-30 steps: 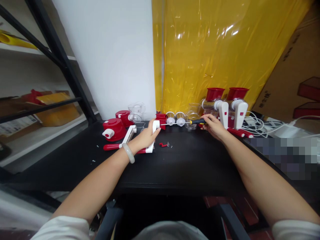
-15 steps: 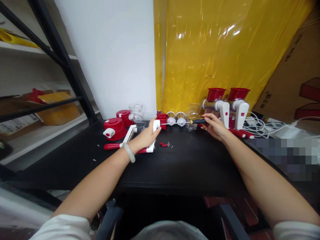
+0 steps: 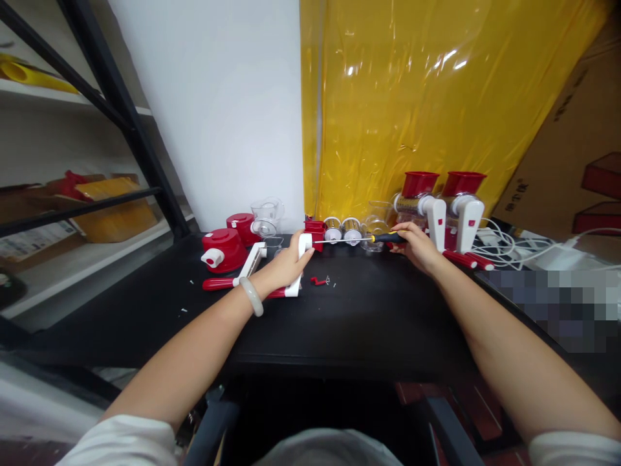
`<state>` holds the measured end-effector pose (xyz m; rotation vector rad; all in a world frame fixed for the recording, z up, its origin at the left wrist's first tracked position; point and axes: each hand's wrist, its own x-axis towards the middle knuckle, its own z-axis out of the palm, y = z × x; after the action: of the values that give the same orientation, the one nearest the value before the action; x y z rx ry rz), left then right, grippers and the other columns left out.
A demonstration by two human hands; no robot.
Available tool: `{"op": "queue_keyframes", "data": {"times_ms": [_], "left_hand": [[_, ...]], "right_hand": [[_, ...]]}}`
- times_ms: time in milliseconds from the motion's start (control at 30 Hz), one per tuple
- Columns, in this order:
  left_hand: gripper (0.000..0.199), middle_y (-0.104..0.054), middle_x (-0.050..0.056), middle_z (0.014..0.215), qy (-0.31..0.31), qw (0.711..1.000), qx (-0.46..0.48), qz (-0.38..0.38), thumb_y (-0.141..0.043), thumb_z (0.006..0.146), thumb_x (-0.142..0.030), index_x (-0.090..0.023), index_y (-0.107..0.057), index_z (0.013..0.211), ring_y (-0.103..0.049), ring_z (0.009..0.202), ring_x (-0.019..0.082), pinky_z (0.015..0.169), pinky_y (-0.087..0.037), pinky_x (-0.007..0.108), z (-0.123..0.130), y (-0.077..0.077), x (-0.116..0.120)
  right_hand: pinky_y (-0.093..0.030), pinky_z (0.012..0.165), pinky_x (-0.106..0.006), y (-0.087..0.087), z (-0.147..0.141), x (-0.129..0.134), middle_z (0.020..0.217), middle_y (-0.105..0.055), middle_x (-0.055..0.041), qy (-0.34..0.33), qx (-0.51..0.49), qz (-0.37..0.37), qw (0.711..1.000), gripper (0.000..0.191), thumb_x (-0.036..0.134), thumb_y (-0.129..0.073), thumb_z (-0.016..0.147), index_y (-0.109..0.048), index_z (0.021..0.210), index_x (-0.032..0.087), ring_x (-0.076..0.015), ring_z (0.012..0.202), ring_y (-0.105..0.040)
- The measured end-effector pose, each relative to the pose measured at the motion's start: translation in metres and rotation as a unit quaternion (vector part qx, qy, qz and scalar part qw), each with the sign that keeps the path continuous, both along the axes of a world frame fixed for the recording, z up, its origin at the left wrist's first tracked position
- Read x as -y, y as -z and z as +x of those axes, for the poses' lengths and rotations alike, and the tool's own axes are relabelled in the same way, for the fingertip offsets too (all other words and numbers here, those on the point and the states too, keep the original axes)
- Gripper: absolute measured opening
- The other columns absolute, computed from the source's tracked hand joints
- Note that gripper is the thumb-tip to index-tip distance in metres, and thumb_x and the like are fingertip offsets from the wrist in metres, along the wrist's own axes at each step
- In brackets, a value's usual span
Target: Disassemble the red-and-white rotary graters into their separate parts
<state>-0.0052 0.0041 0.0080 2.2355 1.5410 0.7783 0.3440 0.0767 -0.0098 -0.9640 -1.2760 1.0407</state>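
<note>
My left hand [image 3: 288, 262], a pale bangle on its wrist, is closed around a white crank handle [image 3: 294, 286] with a red grip. In my right hand [image 3: 416, 244] is a screwdriver [image 3: 383, 238] with a black and yellow handle. Its long shaft lies level, and the tip meets the upper end of the white crank. A second crank handle [image 3: 250, 263] rests just left of my left hand. A small red part [image 3: 318, 281] lies on the black table [image 3: 359, 323] beside tiny metal pieces.
Two red bases [image 3: 224, 249] stand at the left with a clear plastic housing [image 3: 266, 215]. Grater drums [image 3: 351, 230] are behind the screwdriver. Two assembled graters [image 3: 468, 213] stand at the right, beside white cables [image 3: 504, 249]. A yellow film [image 3: 412, 97] hangs behind.
The fingers of my right hand have shifted slightly on the screwdriver handle. My left hand and the crank keep nearly the same place.
</note>
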Motion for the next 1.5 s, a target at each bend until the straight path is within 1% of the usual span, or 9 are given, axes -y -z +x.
{"op": "queue_keyframes", "data": {"times_ms": [67,167,233,300,500,667,833,1133,1500], "left_hand": [[0.075,-0.062,0.004,0.069,0.001,1.000,-0.012,0.007,-0.030,0.098,-0.060,-0.008,-0.019,0.151,-0.063,0.066,0.025,0.071,-0.046,0.036,0.000,0.000,0.000],[0.075,-0.062,0.003,0.069,0.003,1.000,-0.020,0.014,-0.029,0.098,-0.059,-0.008,-0.019,0.152,-0.063,0.067,0.025,0.070,-0.045,0.035,0.000,-0.002,0.002],[0.074,-0.062,0.004,0.070,0.005,1.000,-0.021,0.015,-0.029,0.098,-0.058,-0.008,-0.018,0.152,-0.064,0.068,0.025,0.070,-0.045,0.034,0.001,-0.003,0.003],[0.074,-0.063,0.004,0.071,0.003,1.000,-0.024,0.011,-0.029,0.098,-0.057,-0.007,-0.018,0.152,-0.065,0.069,0.025,0.070,-0.045,0.035,0.002,-0.004,0.005],[0.075,-0.064,0.005,0.069,-0.006,0.999,-0.031,-0.009,-0.029,0.098,-0.056,-0.006,-0.017,0.153,-0.065,0.067,0.025,0.071,-0.046,0.036,0.004,-0.006,0.007],[0.077,-0.068,0.010,0.081,-0.003,1.000,-0.023,0.000,-0.029,0.097,-0.059,-0.006,-0.019,0.152,-0.066,0.077,0.027,0.078,-0.047,0.039,0.003,-0.006,0.005],[0.076,-0.065,0.008,0.076,0.004,1.000,-0.019,0.007,-0.028,0.097,-0.059,-0.005,-0.021,0.151,-0.064,0.072,0.026,0.076,-0.047,0.039,0.003,-0.006,0.005],[0.075,-0.067,0.009,0.079,0.005,1.000,-0.015,0.001,-0.028,0.097,-0.060,-0.007,-0.021,0.150,-0.066,0.076,0.028,0.079,-0.047,0.040,0.002,-0.005,0.004],[0.076,-0.068,0.010,0.081,0.005,1.000,-0.019,0.005,-0.028,0.098,-0.060,-0.006,-0.021,0.151,-0.067,0.083,0.029,0.085,-0.046,0.041,0.002,-0.004,0.003]], "right_hand": [[-0.050,0.057,-0.034,0.002,0.001,-0.003,0.070,-0.061,0.0016,0.024,0.046,-0.004,0.999,0.030,0.053,-0.065,0.078,-0.055,0.086,0.026,-0.0156,0.056,-0.057],[-0.049,0.055,-0.037,0.004,0.003,-0.004,0.055,-0.055,0.0005,0.053,0.144,0.023,0.988,0.042,0.067,-0.051,0.086,-0.055,0.082,0.026,-0.0184,0.049,-0.054],[-0.049,0.055,-0.037,0.005,0.004,-0.002,0.048,-0.050,0.0016,0.078,0.199,0.041,0.976,0.045,0.070,-0.052,0.084,-0.054,0.074,0.026,-0.0178,0.046,-0.051],[-0.051,0.055,-0.036,0.005,0.005,-0.001,0.045,-0.048,0.0030,0.091,0.211,0.045,0.972,0.046,0.070,-0.056,0.082,-0.053,0.069,0.025,-0.0161,0.044,-0.049],[-0.049,0.049,-0.031,0.005,0.006,-0.001,0.044,-0.046,0.0053,0.079,0.177,0.055,0.980,0.044,0.068,-0.062,0.079,-0.057,0.071,0.025,-0.0134,0.041,-0.045],[-0.046,0.047,-0.029,0.006,0.006,-0.004,0.048,-0.051,0.0049,0.082,0.157,0.071,0.982,0.040,0.066,-0.064,0.078,-0.058,0.076,0.026,-0.0138,0.043,-0.048],[-0.049,0.048,-0.030,0.006,0.007,-0.006,0.065,-0.060,0.0027,0.093,0.122,0.069,0.986,0.036,0.061,-0.069,0.075,-0.060,0.084,0.027,-0.0139,0.049,-0.055],[-0.058,0.058,-0.028,-0.001,0.000,0.003,0.093,-0.059,0.0017,0.046,0.027,0.061,0.997,0.039,0.055,-0.078,0.067,-0.059,0.086,0.027,-0.0123,0.069,-0.059],[-0.056,0.065,-0.029,-0.007,-0.001,0.010,0.088,-0.057,0.0031,-0.028,-0.037,0.052,0.998,0.040,0.047,-0.082,0.065,-0.057,0.091,0.029,-0.0126,0.074,-0.060]]}}
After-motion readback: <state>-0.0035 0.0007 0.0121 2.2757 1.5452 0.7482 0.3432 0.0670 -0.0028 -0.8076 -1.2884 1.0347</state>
